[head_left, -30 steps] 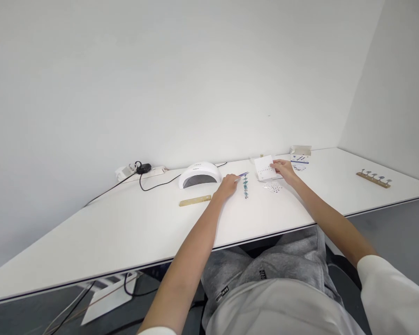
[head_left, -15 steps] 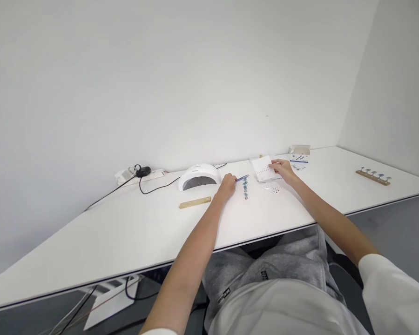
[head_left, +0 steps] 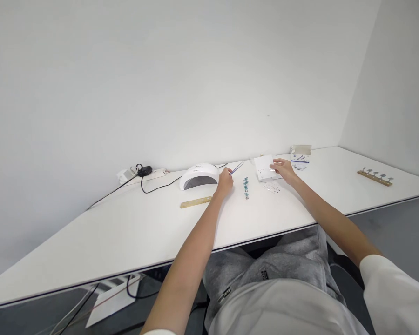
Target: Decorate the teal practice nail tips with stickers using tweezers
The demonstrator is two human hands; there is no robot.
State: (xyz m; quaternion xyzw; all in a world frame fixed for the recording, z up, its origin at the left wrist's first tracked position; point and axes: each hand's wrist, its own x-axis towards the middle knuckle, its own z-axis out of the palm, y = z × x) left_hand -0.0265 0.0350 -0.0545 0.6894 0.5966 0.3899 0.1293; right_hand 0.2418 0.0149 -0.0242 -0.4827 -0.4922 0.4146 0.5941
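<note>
Tweezers [head_left: 236,168] with a blue body are held in my left hand [head_left: 225,182], their tips pointing up and to the right. My right hand [head_left: 282,169] grips a white card [head_left: 264,167] by its right edge; small dark marks or pieces run in a row on it. Between the hands, a line of small teal nail tips [head_left: 246,187] lies on the table. Below the card rests a clear sheet of small shiny dots [head_left: 273,187], too small to make out well.
A white nail lamp [head_left: 199,177] stands behind my left hand, with a wooden strip [head_left: 196,202] before it. An opened box [head_left: 300,157] is at the back right. Far right is a wooden stand [head_left: 375,177] with several nail tips. A power strip and cables [head_left: 145,171] lie back left.
My left hand has drawn back slightly to the left, and the tweezers have swung upward, away from the teal nail tips. The card in my right hand has tilted a little.
</note>
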